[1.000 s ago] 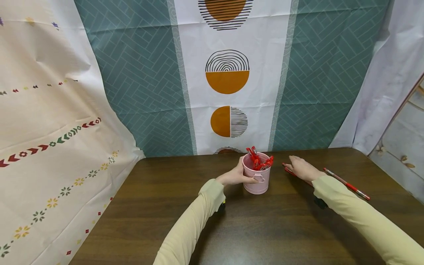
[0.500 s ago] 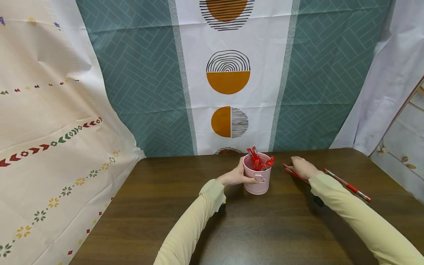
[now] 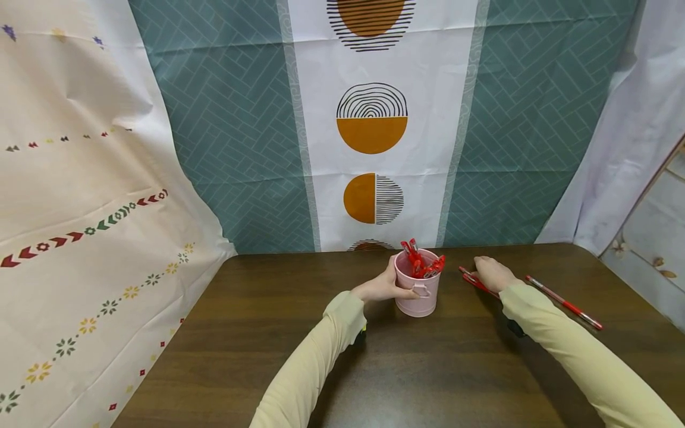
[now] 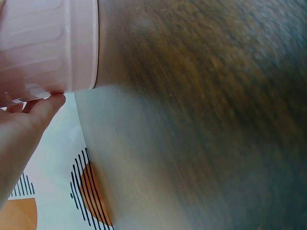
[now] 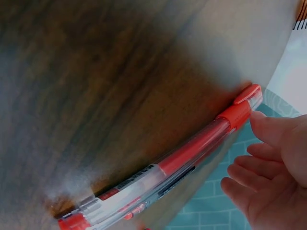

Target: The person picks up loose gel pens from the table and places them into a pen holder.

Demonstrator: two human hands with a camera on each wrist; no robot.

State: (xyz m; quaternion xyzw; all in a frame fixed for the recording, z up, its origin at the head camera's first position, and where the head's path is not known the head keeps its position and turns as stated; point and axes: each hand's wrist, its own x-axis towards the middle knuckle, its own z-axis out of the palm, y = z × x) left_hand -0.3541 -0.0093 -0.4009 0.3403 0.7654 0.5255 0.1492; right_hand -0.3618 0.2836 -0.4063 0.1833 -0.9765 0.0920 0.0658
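My left hand [image 3: 380,288] grips a small pink bucket [image 3: 416,304] from its left side, with the thumb across the front near the handle lug. Several red pens [image 3: 415,261] stand inside, leaning against the rim. In the left wrist view, the bucket's ridged wall [image 4: 33,48] and some curled fingers show. To the right of the bucket, my right hand [image 3: 493,274] hovers over red pens [image 3: 475,282] lying on the table. The right wrist view has the thumb tip at the cap end of a clear-barrelled red pen [image 5: 187,148], the other fingers loosely bent beside it; another pen lies partly hidden behind.
Another red pen [image 3: 564,303] lies to the right of my right forearm. The dark wooden table [image 3: 257,351] ends at a patterned curtain [image 3: 369,202] at the back. A cream embroidered cloth [image 3: 107,238] hangs along the left side.
My right hand has shifted slightly toward me beside the pens, which show more clearly now. The left hand keeps its grip on the bucket. The head view has drifted a little.
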